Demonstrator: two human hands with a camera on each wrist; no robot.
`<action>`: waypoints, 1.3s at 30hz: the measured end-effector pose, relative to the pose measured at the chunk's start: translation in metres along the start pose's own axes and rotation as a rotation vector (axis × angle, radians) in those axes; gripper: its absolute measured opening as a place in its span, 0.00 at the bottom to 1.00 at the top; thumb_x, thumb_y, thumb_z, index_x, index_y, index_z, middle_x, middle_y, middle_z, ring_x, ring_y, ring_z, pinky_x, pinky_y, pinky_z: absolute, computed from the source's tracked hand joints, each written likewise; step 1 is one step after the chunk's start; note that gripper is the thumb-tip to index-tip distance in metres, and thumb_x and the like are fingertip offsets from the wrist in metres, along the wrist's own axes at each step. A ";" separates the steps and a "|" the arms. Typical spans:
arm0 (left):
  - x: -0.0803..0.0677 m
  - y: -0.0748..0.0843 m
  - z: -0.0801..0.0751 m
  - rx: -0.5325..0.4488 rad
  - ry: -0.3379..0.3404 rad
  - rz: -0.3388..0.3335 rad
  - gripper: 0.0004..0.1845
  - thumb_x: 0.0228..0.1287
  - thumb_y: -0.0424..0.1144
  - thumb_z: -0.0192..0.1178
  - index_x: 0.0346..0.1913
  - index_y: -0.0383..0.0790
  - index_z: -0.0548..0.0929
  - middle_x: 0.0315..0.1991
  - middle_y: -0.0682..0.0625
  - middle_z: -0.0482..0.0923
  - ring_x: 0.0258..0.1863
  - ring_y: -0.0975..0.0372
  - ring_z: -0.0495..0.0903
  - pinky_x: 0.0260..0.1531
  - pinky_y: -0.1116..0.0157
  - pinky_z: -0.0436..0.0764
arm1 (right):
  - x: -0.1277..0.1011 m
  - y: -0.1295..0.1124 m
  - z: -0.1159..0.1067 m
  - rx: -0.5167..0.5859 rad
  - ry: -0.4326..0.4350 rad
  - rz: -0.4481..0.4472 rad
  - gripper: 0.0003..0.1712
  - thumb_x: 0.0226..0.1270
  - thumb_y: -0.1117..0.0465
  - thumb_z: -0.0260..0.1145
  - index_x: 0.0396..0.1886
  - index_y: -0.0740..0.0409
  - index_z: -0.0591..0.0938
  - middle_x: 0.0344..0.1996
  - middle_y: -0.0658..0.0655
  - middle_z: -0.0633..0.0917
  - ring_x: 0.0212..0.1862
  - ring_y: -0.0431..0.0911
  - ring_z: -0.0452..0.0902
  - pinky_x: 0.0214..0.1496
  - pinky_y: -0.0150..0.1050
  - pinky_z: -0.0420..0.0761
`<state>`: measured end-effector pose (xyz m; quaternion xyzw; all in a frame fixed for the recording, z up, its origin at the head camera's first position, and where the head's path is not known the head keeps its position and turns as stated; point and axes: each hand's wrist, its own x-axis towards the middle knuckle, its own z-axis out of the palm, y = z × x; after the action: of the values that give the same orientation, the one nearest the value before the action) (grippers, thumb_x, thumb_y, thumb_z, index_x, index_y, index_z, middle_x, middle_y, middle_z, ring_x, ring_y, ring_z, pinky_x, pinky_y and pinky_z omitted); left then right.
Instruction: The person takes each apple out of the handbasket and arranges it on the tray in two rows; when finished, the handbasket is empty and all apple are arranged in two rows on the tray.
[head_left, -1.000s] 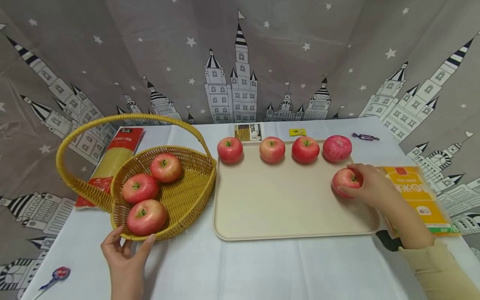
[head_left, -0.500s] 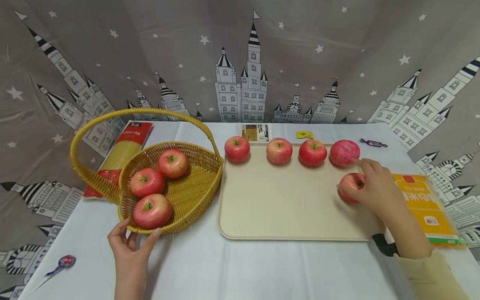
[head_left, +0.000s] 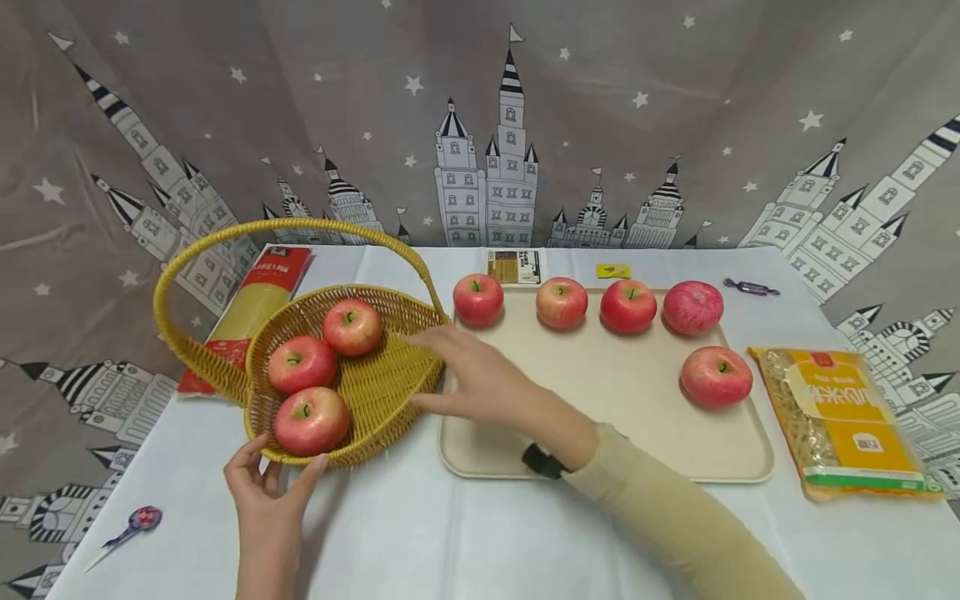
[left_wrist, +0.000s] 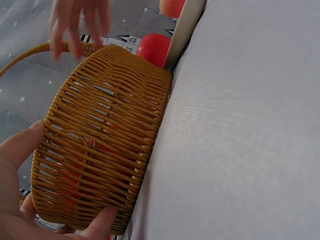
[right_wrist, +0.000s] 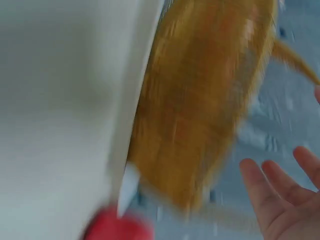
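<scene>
A yellow wicker basket (head_left: 390,417) with a tall hoop handle stands on the left, three red apples inside it. At its near end my left hand (head_left: 270,500) holds the basket, fingers at the rim and thumb against the outer side; the left wrist view shows the fingertips (left_wrist: 102,220) on the woven wall. Over the basket's right part hovers my right hand (head_left: 487,379), fingers spread and holding nothing. A beige tray (head_left: 600,392) lies to the right, partly hidden by that arm. Several apples line its far edge, and a single apple (head_left: 716,377) sits near its right edge.
A red-and-yellow pasta packet (head_left: 258,292) lies behind the basket. An orange pasta bag (head_left: 847,417) is right of the tray. A lollipop (head_left: 142,518) lies front left; a wrapped candy (head_left: 752,287), a yellow packet (head_left: 613,271) and a small card-like packet (head_left: 516,267) lie at the back.
My right hand has left the apple at the tray's right side and swung left over the basket, without the apple. The left hand has stayed at the basket; the head view has shifted slightly.
</scene>
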<state>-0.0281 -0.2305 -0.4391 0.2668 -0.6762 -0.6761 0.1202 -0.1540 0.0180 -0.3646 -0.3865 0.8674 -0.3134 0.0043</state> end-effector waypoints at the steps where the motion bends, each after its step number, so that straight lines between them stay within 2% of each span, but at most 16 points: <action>1: 0.000 0.000 0.000 0.006 0.000 -0.004 0.41 0.60 0.35 0.68 0.64 0.57 0.50 0.73 0.53 0.38 0.73 0.60 0.46 0.56 0.77 0.68 | 0.013 -0.008 0.011 0.000 -0.033 -0.029 0.39 0.61 0.45 0.69 0.70 0.49 0.68 0.64 0.49 0.71 0.66 0.41 0.63 0.68 0.35 0.64; 4: -0.001 -0.001 0.000 -0.003 -0.004 0.010 0.41 0.61 0.34 0.67 0.65 0.56 0.50 0.73 0.52 0.38 0.73 0.58 0.45 0.54 0.79 0.69 | 0.046 -0.029 0.043 -0.024 -0.128 -0.060 0.40 0.62 0.43 0.67 0.70 0.48 0.66 0.64 0.50 0.70 0.62 0.39 0.66 0.63 0.32 0.69; 6: -0.001 -0.001 0.000 -0.012 -0.006 0.017 0.41 0.61 0.33 0.67 0.65 0.56 0.50 0.72 0.52 0.38 0.72 0.57 0.46 0.50 0.81 0.70 | 0.062 -0.039 0.062 -0.054 -0.192 -0.042 0.40 0.61 0.41 0.67 0.70 0.46 0.66 0.61 0.49 0.71 0.57 0.37 0.70 0.57 0.30 0.72; 8: -0.001 0.000 0.000 -0.017 -0.006 0.021 0.41 0.60 0.33 0.67 0.65 0.56 0.50 0.72 0.52 0.38 0.72 0.57 0.46 0.46 0.83 0.70 | 0.075 -0.046 0.078 -0.108 -0.264 -0.019 0.40 0.60 0.39 0.67 0.70 0.44 0.67 0.59 0.47 0.72 0.53 0.36 0.71 0.52 0.30 0.74; 11: 0.000 -0.001 0.001 -0.036 -0.010 0.032 0.40 0.60 0.32 0.66 0.64 0.56 0.50 0.70 0.52 0.39 0.72 0.57 0.47 0.45 0.84 0.70 | 0.087 -0.053 0.093 -0.172 -0.339 -0.011 0.40 0.57 0.37 0.68 0.68 0.42 0.68 0.54 0.44 0.73 0.51 0.34 0.71 0.50 0.28 0.74; 15: 0.001 -0.001 0.003 -0.064 -0.011 0.055 0.40 0.61 0.29 0.65 0.65 0.56 0.50 0.68 0.53 0.40 0.71 0.58 0.48 0.46 0.84 0.70 | 0.095 -0.057 0.099 -0.222 -0.358 -0.028 0.42 0.54 0.37 0.71 0.66 0.45 0.69 0.54 0.43 0.74 0.54 0.33 0.69 0.50 0.26 0.73; 19: 0.001 -0.001 0.005 -0.068 -0.009 0.054 0.40 0.61 0.28 0.65 0.65 0.56 0.50 0.66 0.53 0.41 0.71 0.58 0.48 0.46 0.85 0.70 | 0.092 -0.052 0.097 -0.176 -0.297 -0.023 0.43 0.52 0.39 0.72 0.66 0.47 0.69 0.54 0.45 0.74 0.52 0.33 0.70 0.48 0.25 0.74; 23: 0.000 -0.003 0.007 -0.086 -0.010 0.061 0.40 0.61 0.28 0.64 0.65 0.55 0.50 0.66 0.52 0.41 0.72 0.57 0.48 0.45 0.84 0.70 | 0.082 -0.046 0.083 -0.105 -0.205 -0.024 0.45 0.52 0.40 0.72 0.68 0.45 0.67 0.56 0.47 0.72 0.51 0.34 0.70 0.47 0.26 0.75; 26: -0.001 -0.005 0.006 -0.094 -0.005 0.070 0.41 0.61 0.27 0.64 0.66 0.55 0.50 0.69 0.50 0.40 0.72 0.57 0.47 0.45 0.84 0.70 | 0.069 -0.041 0.062 -0.053 -0.146 -0.041 0.48 0.52 0.41 0.73 0.71 0.44 0.64 0.60 0.48 0.70 0.55 0.35 0.69 0.51 0.28 0.74; 29: -0.002 -0.006 0.006 -0.068 0.010 0.065 0.41 0.61 0.28 0.64 0.66 0.55 0.49 0.71 0.49 0.39 0.72 0.57 0.47 0.47 0.83 0.70 | 0.044 -0.029 0.034 0.018 -0.060 -0.069 0.49 0.51 0.43 0.74 0.72 0.45 0.63 0.61 0.49 0.70 0.57 0.36 0.67 0.54 0.29 0.73; 31: -0.002 -0.005 0.006 -0.046 0.015 0.053 0.41 0.62 0.29 0.64 0.66 0.56 0.49 0.73 0.50 0.38 0.72 0.58 0.46 0.52 0.80 0.70 | 0.022 -0.017 0.013 0.057 0.006 -0.055 0.48 0.50 0.45 0.75 0.71 0.45 0.64 0.59 0.48 0.71 0.56 0.36 0.67 0.56 0.30 0.72; 34: -0.001 -0.006 0.006 -0.030 0.014 0.046 0.41 0.62 0.30 0.65 0.66 0.57 0.49 0.73 0.51 0.38 0.72 0.59 0.46 0.58 0.76 0.68 | -0.013 0.008 -0.022 0.106 0.093 0.017 0.46 0.49 0.48 0.76 0.68 0.46 0.68 0.58 0.46 0.73 0.57 0.37 0.67 0.58 0.34 0.73; 37: 0.000 -0.007 0.006 -0.040 0.008 0.049 0.42 0.61 0.29 0.65 0.66 0.58 0.49 0.73 0.52 0.37 0.73 0.59 0.45 0.61 0.73 0.66 | -0.048 0.043 -0.054 0.112 0.157 0.158 0.46 0.47 0.52 0.78 0.67 0.49 0.69 0.58 0.47 0.73 0.56 0.40 0.69 0.58 0.41 0.75; 39: 0.001 -0.008 0.006 -0.049 0.003 0.055 0.42 0.61 0.29 0.64 0.66 0.57 0.49 0.73 0.52 0.37 0.73 0.59 0.45 0.62 0.71 0.65 | -0.071 0.067 -0.070 0.072 0.177 0.266 0.46 0.46 0.52 0.79 0.66 0.53 0.69 0.58 0.51 0.74 0.55 0.44 0.71 0.57 0.46 0.76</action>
<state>-0.0305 -0.2260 -0.4473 0.2459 -0.6664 -0.6885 0.1462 -0.1660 0.1374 -0.3618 -0.2387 0.8962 -0.3736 -0.0169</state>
